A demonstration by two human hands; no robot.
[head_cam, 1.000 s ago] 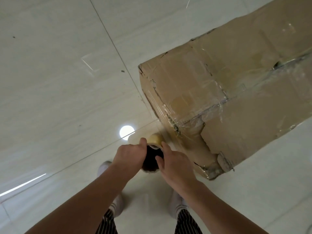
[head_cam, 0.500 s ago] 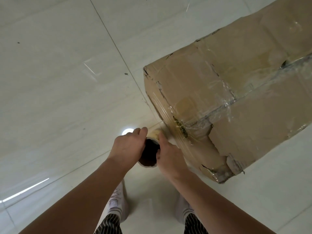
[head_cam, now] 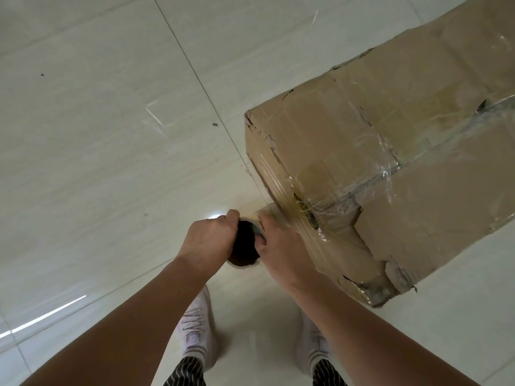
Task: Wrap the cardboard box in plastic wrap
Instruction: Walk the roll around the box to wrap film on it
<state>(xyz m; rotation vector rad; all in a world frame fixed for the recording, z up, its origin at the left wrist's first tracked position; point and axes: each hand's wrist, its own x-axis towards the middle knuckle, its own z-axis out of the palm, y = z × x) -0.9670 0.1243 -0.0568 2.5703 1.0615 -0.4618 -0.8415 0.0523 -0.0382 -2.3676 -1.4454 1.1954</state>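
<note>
Two hands grip one roll of plastic wrap [head_cam: 245, 246] from either side: the left hand [head_cam: 207, 240] curls over its left rim and the right hand [head_cam: 281, 252] clasps its right, thumb hooked at the lip of the core. Compared with a second ago, both hands have moved closer to the near upright edge of the cardboard box [head_cam: 390, 176]. The roll has also tipped, so that the view now runs straight down its dark hollow core rather than onto its tan end. The bright reflection on the floor [head_cam: 111, 135] that showed clear of the left hand is now almost covered by it. A band of film [head_cam: 312, 238] runs taut from the roll onto that box edge and across the lower near face, just beside the right hand. I take this to mean the wrap is anchored and a lap is being paid out round the corner, with most of the box still bare cardboard and old tape. The box stands on the floor ahead and to the right of the person's white shoes [head_cam: 196, 330]. Its flaps are closed and its corner torn, and nothing inside can be seen. The roll's core looks empty, though its depth is too dark to be sure.
</note>
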